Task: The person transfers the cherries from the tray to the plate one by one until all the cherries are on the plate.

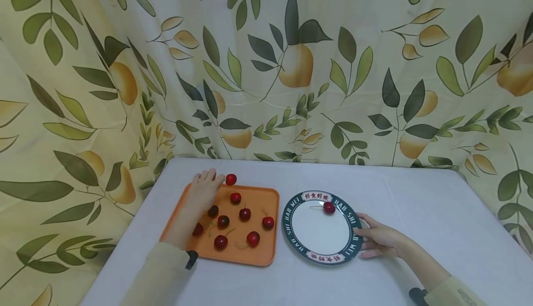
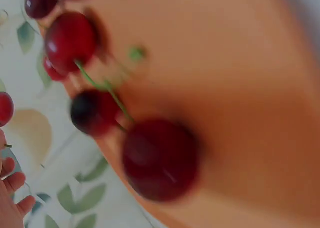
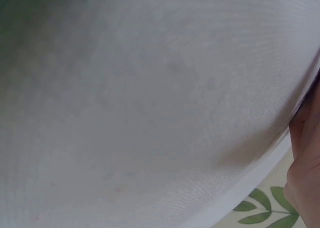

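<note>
Orange plastic is the ground for most of this: the orange tray (image 1: 266, 195) sits on the white tablecloth (image 1: 416, 204), and I will place everything from it. My left hand (image 1: 202, 190) lies over the tray's far left corner, and its fingertips pinch a red cherry (image 1: 231, 179) just past the tray's far rim, so that cherry hangs off the tray rather than on it. In the left wrist view the same cherry (image 2: 4, 107) shows at the left edge near my fingers (image 2: 15, 198), with blurred cherries on the tray filling the rest.

Eight loose cherries (image 1: 244, 214) lie scattered on the tray's floor, most of them in the near and middle part, a few with green stems showing.

Just to the right of the tray, close to its right rim but apart from it, stands a white plate with a dark green rim (image 1: 291, 234). One cherry on the plate (image 1: 329, 208) rests in its far half, stem pointing back towards the tray.

My right hand (image 1: 381, 241) is on the side of the plate away from the tray. Its fingers are straight and slightly spread, resting on the cloth with the tips touching the plate's rim, holding nothing.
</note>
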Demonstrator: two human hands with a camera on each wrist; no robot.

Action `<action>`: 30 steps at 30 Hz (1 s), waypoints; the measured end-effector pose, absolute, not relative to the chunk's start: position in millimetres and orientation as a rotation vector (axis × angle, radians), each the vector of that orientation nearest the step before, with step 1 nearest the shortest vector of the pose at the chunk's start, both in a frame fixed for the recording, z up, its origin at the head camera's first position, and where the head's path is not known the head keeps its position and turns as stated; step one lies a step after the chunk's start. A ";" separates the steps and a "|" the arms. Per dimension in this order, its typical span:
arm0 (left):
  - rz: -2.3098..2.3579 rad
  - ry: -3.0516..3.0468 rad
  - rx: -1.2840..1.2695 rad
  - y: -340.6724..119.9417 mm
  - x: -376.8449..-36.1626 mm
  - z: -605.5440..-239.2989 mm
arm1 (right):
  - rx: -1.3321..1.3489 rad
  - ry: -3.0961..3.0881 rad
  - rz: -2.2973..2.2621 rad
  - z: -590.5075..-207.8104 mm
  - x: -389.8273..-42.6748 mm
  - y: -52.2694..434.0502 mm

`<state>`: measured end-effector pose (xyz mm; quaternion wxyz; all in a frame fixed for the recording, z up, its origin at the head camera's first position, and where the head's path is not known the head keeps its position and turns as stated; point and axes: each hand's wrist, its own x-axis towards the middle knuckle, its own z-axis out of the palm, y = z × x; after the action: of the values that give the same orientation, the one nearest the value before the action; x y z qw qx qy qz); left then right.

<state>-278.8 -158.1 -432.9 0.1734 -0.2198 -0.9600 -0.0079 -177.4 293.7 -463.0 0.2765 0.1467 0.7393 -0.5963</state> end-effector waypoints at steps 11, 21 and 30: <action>-0.088 -2.754 -0.718 -100.0 -287.2 -420.9 | 0.392 1.984 -1.599 -461.8 -177.2 293.5; -0.050 -2.734 -0.778 -55.9 -287.1 -418.7 | 0.418 2.000 -1.588 -461.6 -176.8 291.7; -0.010 -2.797 -0.779 -25.1 -280.4 -419.4 | 0.410 1.994 -1.596 -461.6 -176.5 291.9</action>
<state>-280.4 -25.1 -419.4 0.1190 -0.2665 -0.9565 -0.0035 -176.5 291.9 -461.6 0.2739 0.1523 0.7414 -0.5934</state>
